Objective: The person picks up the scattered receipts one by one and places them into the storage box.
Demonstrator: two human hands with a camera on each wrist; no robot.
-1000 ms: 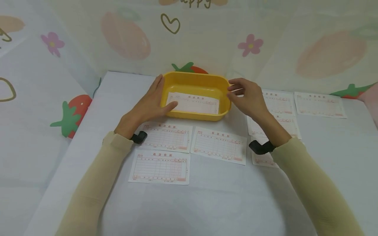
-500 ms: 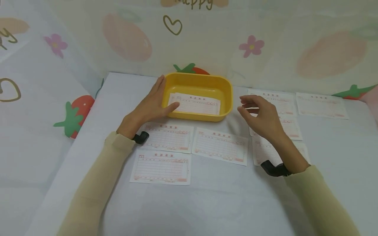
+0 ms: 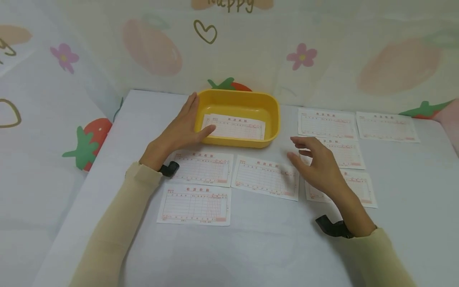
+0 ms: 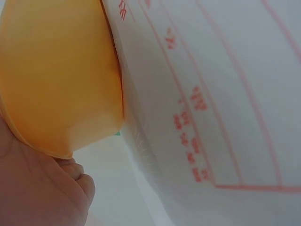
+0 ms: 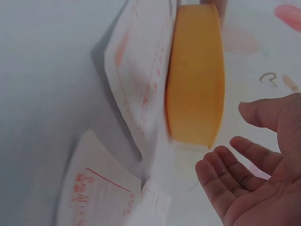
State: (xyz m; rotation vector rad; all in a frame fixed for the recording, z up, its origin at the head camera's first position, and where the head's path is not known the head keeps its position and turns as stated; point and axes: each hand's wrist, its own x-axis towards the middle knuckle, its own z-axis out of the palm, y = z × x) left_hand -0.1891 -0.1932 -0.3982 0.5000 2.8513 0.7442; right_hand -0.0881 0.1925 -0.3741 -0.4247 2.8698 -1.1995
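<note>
A yellow plastic basin (image 3: pixel 238 142) stands at the back middle of the table, with white printed receipt slips (image 3: pixel 236 126) lying in it. My left hand (image 3: pixel 179 129) grips the basin's left front corner, the thumb over the rim and the fingers along the outer left wall. To the right of the basin, my right hand (image 3: pixel 319 165) hovers with relaxed, slightly bent fingers and holds nothing. Beneath and beside it lie a middle receipt slip (image 3: pixel 349 154) and a lower receipt slip (image 3: pixel 358 187), both partly hidden by the hand. The right wrist view shows the spread right hand (image 5: pixel 263 174) apart from the basin.
Left of centre on the white table (image 3: pixel 258 247) lie one slip (image 3: pixel 201 167) partly under the left wrist, another slip (image 3: pixel 265 177) and a front slip (image 3: pixel 195 205). Two more slips (image 3: pixel 327 123) lie at the back right. A patterned cloth backdrop (image 3: pixel 244 52) rises behind the table.
My right hand has drawn away from the basin's right side, toward the front and right, over the right-hand slips. The left hand and basin have stayed in place.
</note>
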